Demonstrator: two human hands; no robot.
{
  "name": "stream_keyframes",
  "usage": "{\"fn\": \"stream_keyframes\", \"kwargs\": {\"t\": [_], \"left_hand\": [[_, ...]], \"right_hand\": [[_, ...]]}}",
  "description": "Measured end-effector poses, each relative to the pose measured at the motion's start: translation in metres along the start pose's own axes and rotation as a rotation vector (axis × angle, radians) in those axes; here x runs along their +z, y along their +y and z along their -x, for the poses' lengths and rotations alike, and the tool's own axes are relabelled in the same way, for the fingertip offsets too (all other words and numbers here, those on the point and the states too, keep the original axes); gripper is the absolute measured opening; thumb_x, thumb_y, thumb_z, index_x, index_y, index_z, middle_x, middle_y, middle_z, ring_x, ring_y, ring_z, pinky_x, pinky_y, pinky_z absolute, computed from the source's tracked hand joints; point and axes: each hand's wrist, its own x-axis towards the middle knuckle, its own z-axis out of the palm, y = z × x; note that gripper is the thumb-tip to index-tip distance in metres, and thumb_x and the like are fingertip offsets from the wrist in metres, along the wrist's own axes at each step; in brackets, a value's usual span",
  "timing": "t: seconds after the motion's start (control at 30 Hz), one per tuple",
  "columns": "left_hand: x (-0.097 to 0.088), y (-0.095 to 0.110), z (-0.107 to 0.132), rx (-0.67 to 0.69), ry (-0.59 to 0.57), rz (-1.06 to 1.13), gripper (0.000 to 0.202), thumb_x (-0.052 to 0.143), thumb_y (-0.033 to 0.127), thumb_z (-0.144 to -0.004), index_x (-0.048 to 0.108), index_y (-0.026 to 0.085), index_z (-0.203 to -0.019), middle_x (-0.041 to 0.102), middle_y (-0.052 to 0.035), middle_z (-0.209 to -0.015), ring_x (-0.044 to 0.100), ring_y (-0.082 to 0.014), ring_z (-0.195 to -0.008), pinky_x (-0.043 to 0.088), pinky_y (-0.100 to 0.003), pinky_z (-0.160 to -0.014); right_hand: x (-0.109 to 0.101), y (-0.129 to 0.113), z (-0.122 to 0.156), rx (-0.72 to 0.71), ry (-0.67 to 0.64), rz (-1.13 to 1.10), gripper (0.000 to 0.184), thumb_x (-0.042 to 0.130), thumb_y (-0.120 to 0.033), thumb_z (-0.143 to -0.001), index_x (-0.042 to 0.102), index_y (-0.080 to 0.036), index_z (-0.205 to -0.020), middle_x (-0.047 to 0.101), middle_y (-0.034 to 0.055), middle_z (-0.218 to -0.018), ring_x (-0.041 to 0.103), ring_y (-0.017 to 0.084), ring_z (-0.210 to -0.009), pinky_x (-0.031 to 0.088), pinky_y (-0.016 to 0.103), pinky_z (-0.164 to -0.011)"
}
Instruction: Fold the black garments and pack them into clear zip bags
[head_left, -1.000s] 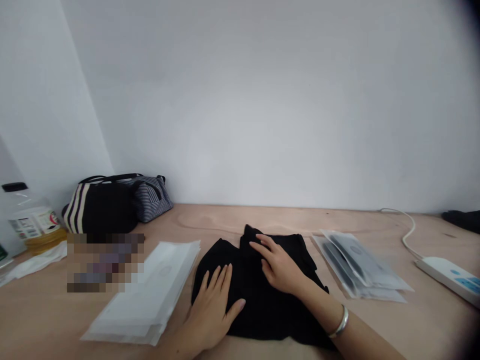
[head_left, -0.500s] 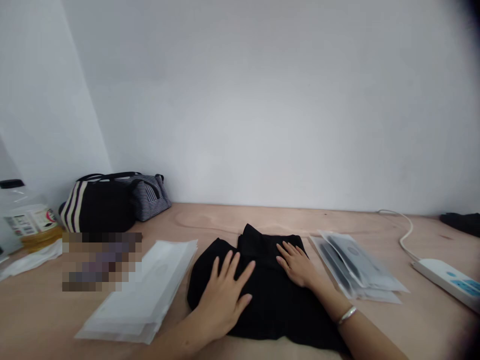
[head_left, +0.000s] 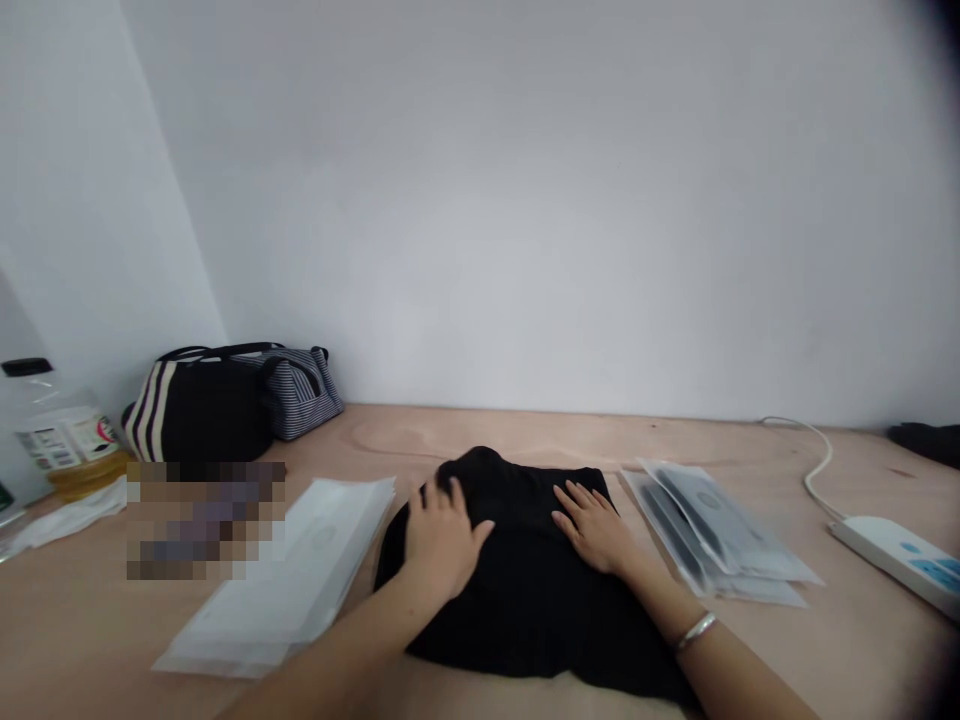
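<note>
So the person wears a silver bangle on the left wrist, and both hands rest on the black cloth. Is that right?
Not quite: the silver bangle is on the right wrist, not the left, as the head view shows. The left hand and the right hand do rest on the black cloth.
</note>
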Motion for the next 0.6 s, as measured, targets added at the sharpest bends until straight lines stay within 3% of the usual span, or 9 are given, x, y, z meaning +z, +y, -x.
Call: {"fn": "stream_keyframes", "kwargs": {"t": [0.07, 0.13, 0.23, 0.33, 0.5, 0.6], "left_hand": [[-0.004, -0.022, 0.008, -0.044, -0.043, -0.009, 0.058, 0.029, 0.048, -0.085, 0.060, 0.002, -0.102, 0.062, -0.0226, -0.093, 0.050, -0.0372, -0.099, 0.012, -0.054, -0.095], [-0.006, -0.032, 0.007, -0.035, -0.039, 0.058, 0.053, 0.025, 0.043, -0.088, 0.062, 0.005, -0.096, 0.062, -0.0207, -0.089, 0.051, -0.0360, -0.094, 0.020, -0.053, -0.091], [-0.001, -0.024, -0.009, 0.033, -0.003, 0.168, 0.050, 0.018, 0.040, -0.090, 0.044, 0.012, -0.123, 0.052, -0.0180, -0.116, 0.041, -0.0329, -0.111, 0.023, -0.047, -0.092], [0.018, -0.012, -0.028, 0.096, -0.054, 0.244, 0.056, 0.017, 0.049, -0.088, 0.020, 0.021, -0.136, 0.027, -0.0111, -0.139, 0.021, -0.0274, -0.127, 0.014, -0.045, -0.099], [0.057, -0.023, -0.043, 0.058, -0.265, 0.346, 0.078, 0.014, 0.069, -0.078, 0.024, 0.017, -0.135, 0.020, -0.0155, -0.140, 0.012, -0.0323, -0.129, 0.010, -0.057, -0.098], [0.064, -0.033, -0.050, 0.024, -0.310, 0.395, 0.079, 0.017, 0.071, -0.076, 0.024, 0.020, -0.135, 0.021, -0.0148, -0.140, 0.014, -0.0336, -0.128, 0.011, -0.059, -0.097]], "right_hand": [[0.000, 0.000, 0.000, 0.000, 0.002, 0.002, 0.057, 0.021, -0.050, -0.087, 0.033, -0.017, -0.132, 0.031, 0.0110, -0.137, 0.025, 0.024, -0.126, 0.019, 0.041, -0.102], [0.001, 0.000, -0.001, 0.007, 0.000, 0.004, 0.057, 0.021, -0.050, -0.087, 0.034, -0.017, -0.132, 0.030, 0.0111, -0.137, 0.026, 0.024, -0.126, 0.019, 0.041, -0.102], [0.000, -0.001, -0.001, 0.014, -0.004, 0.002, 0.057, 0.021, -0.050, -0.087, 0.034, -0.017, -0.132, 0.031, 0.0108, -0.137, 0.026, 0.024, -0.126, 0.019, 0.041, -0.102], [-0.002, -0.002, 0.000, 0.002, -0.005, 0.006, 0.057, 0.021, -0.050, -0.087, 0.032, -0.017, -0.132, 0.031, 0.0105, -0.137, 0.025, 0.023, -0.126, 0.019, 0.040, -0.102], [-0.005, -0.003, 0.001, 0.017, -0.032, 0.022, 0.057, 0.021, -0.050, -0.087, 0.033, -0.017, -0.132, 0.031, 0.0096, -0.137, 0.026, 0.023, -0.126, 0.019, 0.039, -0.102], [-0.014, -0.003, -0.003, 0.019, -0.024, 0.026, 0.052, 0.023, -0.044, -0.088, 0.039, -0.016, -0.129, 0.040, 0.0100, -0.132, 0.035, 0.022, -0.121, 0.026, 0.036, -0.097]]}}
